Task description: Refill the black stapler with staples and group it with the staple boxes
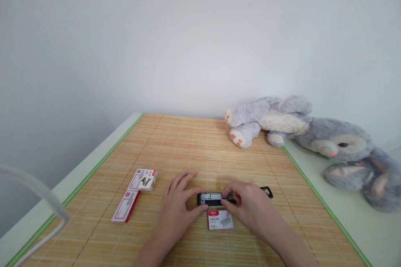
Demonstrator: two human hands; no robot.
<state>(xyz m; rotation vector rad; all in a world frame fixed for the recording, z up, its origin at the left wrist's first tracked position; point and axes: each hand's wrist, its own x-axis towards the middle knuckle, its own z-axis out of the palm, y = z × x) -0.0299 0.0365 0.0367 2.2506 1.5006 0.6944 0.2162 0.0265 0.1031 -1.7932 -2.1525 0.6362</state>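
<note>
Gray-and-cream furry plush rabbit [283,121] is lying sideways at right. Feet are pointing left over the tan bamboo-slat mat [188,146]; head and floppy ears are lying past the mat's green edging [313,189], on the white bench [360,229]. Pinkish beaded string [305,128] is running across the rabbit's neck. Plain pale wall [188,41] is standing behind. Thin curved white cable or tube [50,196], can't tell which, is poking in at left.

Left forearm [154,245], bare, angled inward, left hand [180,206], thumb [199,209] and index finger [194,192] forming a C, remaining fingers fanned forward, right forearm [290,238], bare, right hand [250,204], fingers curled, thumb and index fingertips close together.
</note>
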